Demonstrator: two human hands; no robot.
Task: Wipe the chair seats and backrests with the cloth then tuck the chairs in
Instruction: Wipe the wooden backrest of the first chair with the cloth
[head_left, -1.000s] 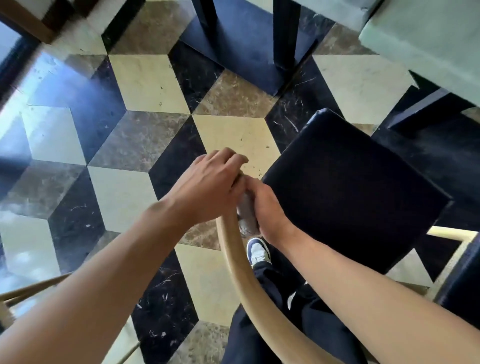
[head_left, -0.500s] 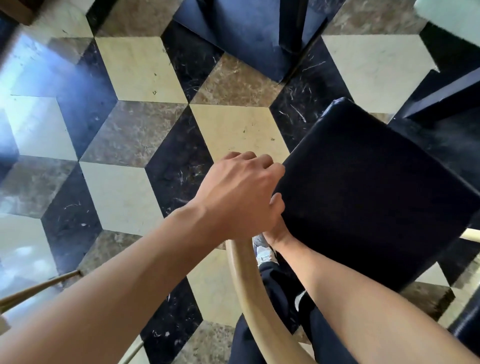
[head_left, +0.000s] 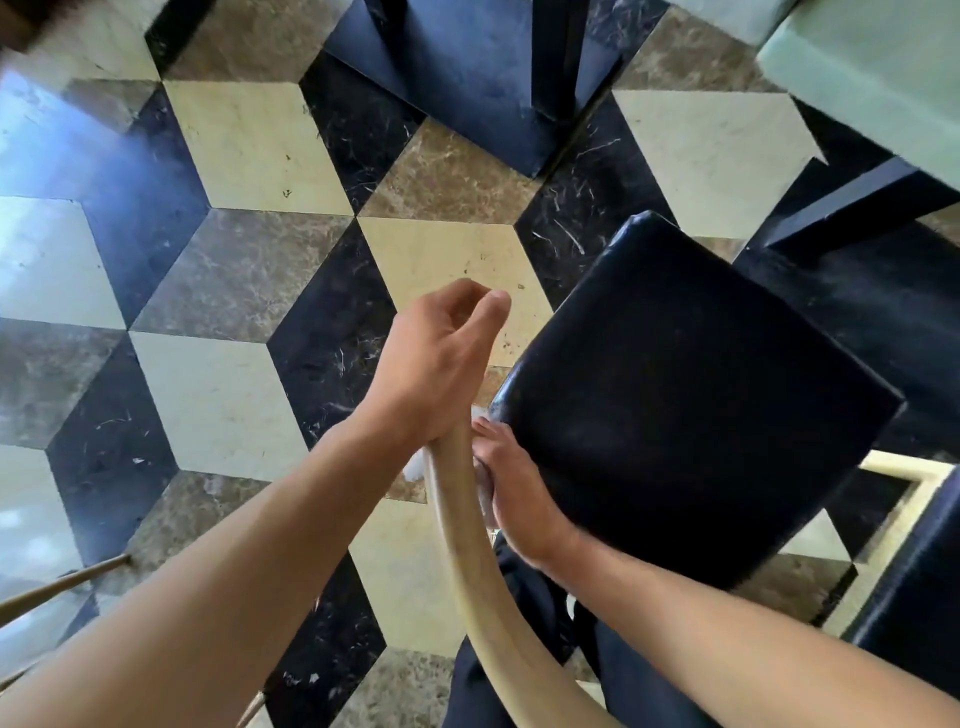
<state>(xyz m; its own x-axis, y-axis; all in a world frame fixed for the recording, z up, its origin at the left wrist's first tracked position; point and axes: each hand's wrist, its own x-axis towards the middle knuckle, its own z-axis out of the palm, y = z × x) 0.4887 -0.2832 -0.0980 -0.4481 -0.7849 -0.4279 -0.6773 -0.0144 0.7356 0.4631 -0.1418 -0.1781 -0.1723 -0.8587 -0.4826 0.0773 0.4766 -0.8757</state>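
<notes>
A chair with a dark padded seat (head_left: 685, 405) and a curved pale wooden backrest rail (head_left: 467, 561) stands just in front of me. My left hand (head_left: 436, 369) sits on top of the rail's far end, its fingers curled around it. On the seat side of the rail, my right hand (head_left: 519, 493) presses a whitish cloth (head_left: 484, 501) against the wood. Only small bits of the cloth show beside the rail. The chair's legs are hidden.
A pale green tabletop (head_left: 872, 67) with dark legs (head_left: 550, 52) is at the top right, beyond the seat. Another chair's dark seat (head_left: 914, 587) sits at the right edge. A thin wooden leg (head_left: 62, 587) pokes in at lower left. The cube-patterned marble floor (head_left: 244, 140) lies open to the left.
My right hand with the cloth has slid back along the rail toward me. My left hand's fingers have loosened on the rail's end. The view shifted slightly.
</notes>
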